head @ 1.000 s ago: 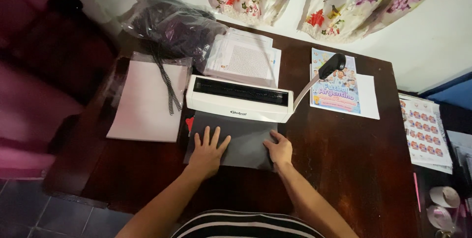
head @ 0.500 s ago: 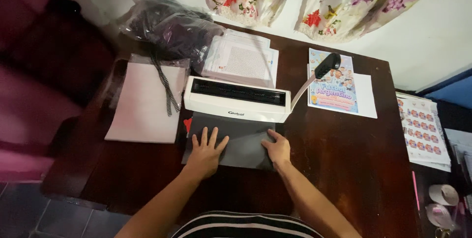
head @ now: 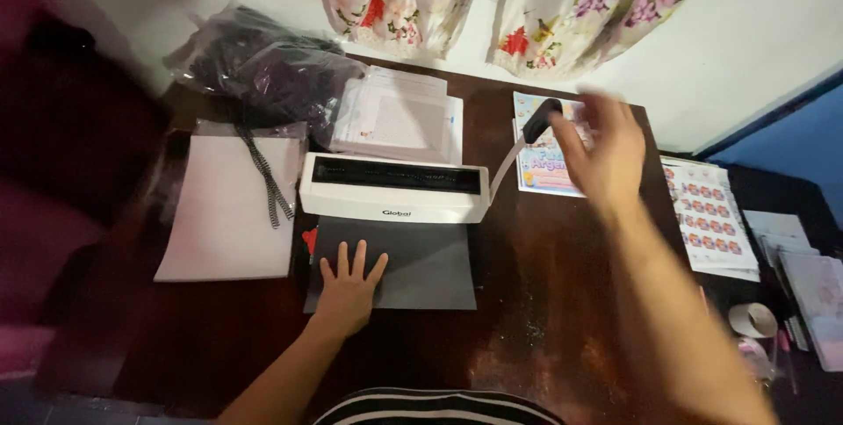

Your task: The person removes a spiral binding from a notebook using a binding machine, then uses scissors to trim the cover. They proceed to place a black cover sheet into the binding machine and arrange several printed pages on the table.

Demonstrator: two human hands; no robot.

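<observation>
Dark wooden table (head: 544,302), white wall and flowered curtains (head: 527,3) behind; positions given relative to the white binding machine (head: 393,190).

Far left of machine: pale sheet stack (head: 224,214) in clear sleeve, black binding comb (head: 263,181) lying across its upper right corner.

Behind and left of machine: clear plastic bag (head: 255,65) of dark combs, crumpled.

Directly behind machine: stack of white printed pages (head: 395,116), touching or nearly touching the rear edge.

In front of machine: dark cover sheet (head: 399,265), far edge fed into the slot. Left hand (head: 349,289) flat on its lower left part, fingers spread, pressing and not gripping.

Right end of machine: pale lever (head: 507,164) angled up and away, ending in black handle (head: 540,120).

Right of machine: right hand (head: 601,153), motion-blurred, lifted off the cover sheet since the earlier views and now at the handle; fingers loosely curled, closure around the handle cannot be told. Sheet thus held by one hand only, likely steadied for a press of the lever.

Under that hand: colourful printed sheet (head: 544,166).

Far right of machine: sheet of round stickers (head: 709,219), then assorted papers (head: 808,284) at table edge.
</observation>
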